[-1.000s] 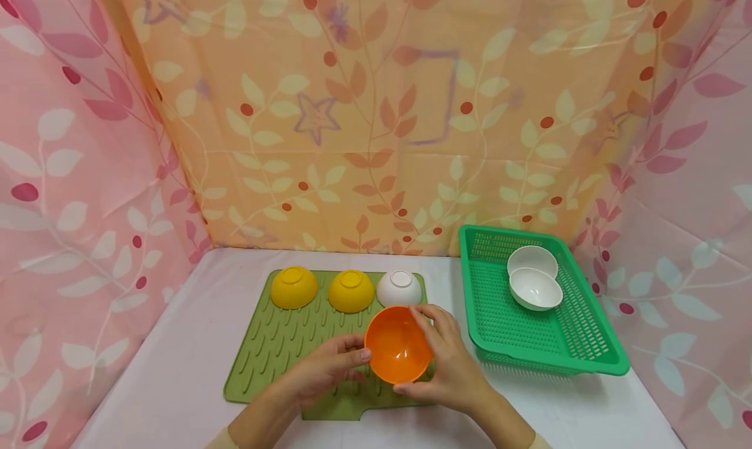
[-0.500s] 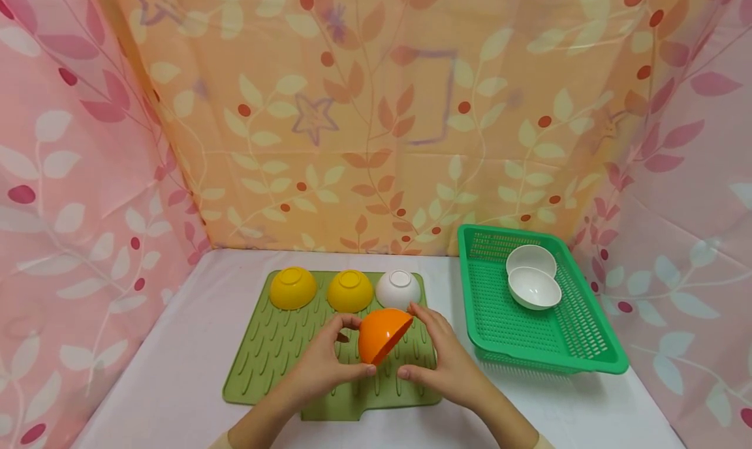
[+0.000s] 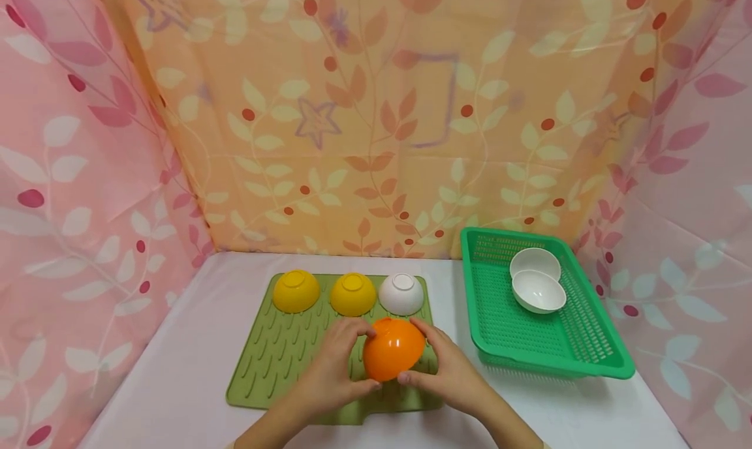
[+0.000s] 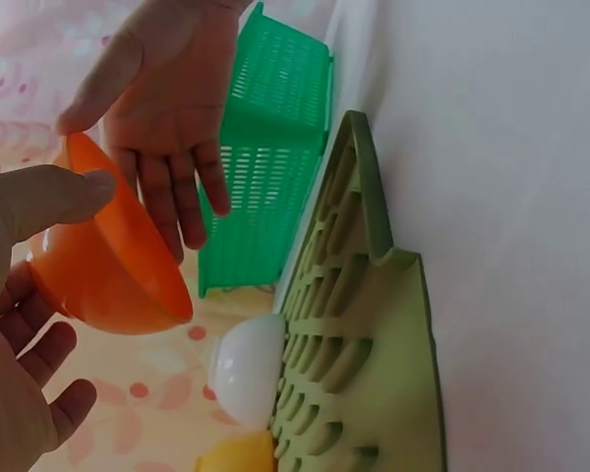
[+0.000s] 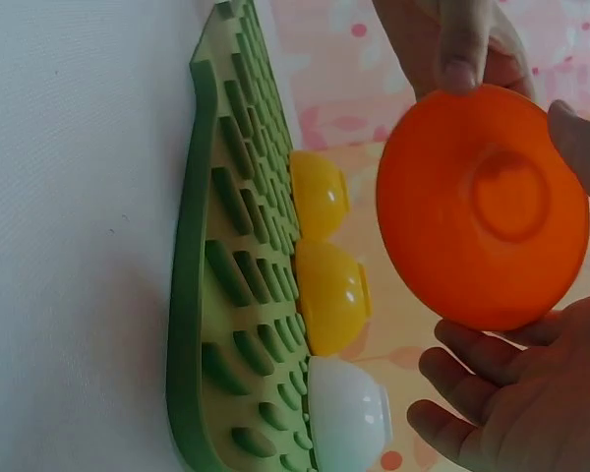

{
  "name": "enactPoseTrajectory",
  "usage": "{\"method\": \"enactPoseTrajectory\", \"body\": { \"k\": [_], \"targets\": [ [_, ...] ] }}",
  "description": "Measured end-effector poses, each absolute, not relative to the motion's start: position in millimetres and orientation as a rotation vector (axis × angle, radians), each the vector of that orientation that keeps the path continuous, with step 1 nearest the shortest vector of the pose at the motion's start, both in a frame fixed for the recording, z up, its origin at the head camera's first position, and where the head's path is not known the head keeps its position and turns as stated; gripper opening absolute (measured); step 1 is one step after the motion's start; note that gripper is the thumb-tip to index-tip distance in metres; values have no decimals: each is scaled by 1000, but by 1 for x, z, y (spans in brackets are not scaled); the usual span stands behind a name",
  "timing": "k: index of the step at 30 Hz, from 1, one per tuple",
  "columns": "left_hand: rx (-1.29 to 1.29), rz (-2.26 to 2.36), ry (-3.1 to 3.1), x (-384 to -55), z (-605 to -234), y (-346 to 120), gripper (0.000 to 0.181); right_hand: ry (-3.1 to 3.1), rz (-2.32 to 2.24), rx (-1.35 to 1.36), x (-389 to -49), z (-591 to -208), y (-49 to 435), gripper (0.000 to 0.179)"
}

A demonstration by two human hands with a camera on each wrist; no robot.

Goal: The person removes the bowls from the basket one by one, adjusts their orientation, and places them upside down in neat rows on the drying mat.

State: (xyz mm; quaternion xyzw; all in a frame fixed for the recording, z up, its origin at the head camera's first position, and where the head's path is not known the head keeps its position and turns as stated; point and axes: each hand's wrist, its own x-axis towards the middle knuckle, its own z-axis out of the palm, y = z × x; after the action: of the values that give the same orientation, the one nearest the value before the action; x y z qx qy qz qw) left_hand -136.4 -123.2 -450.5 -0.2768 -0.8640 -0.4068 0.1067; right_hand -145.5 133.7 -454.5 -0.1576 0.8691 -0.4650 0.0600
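Observation:
An orange bowl is held above the green drying mat, its mouth tipped downward in the head view. My left hand grips it from the left, thumb near the rim and fingers behind the bowl. On the other side my right hand holds it between thumb and fingertips. The right wrist view looks into the orange bowl. Two yellow bowls and a white bowl rest upside down in a row along the mat's far edge.
To the right stands a green perforated basket with two white bowls inside, mouths up or tilted. Patterned cloth hangs at the back and both sides. White cloth covers the table.
The orange bowl has turned over: its inside faced the head camera, then it tipped sideways, and now its outer side shows. The right hand's fingers opened off the bowl and hold it again.

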Motion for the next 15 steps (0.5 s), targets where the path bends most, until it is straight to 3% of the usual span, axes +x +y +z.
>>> {"method": "enactPoseTrajectory", "body": {
  "k": [15],
  "targets": [
    [-817, -1108, -2650, -120, -448, -112, 71, 2518, -1401, -492, -138, -457, 142, 101]
  ]
}}
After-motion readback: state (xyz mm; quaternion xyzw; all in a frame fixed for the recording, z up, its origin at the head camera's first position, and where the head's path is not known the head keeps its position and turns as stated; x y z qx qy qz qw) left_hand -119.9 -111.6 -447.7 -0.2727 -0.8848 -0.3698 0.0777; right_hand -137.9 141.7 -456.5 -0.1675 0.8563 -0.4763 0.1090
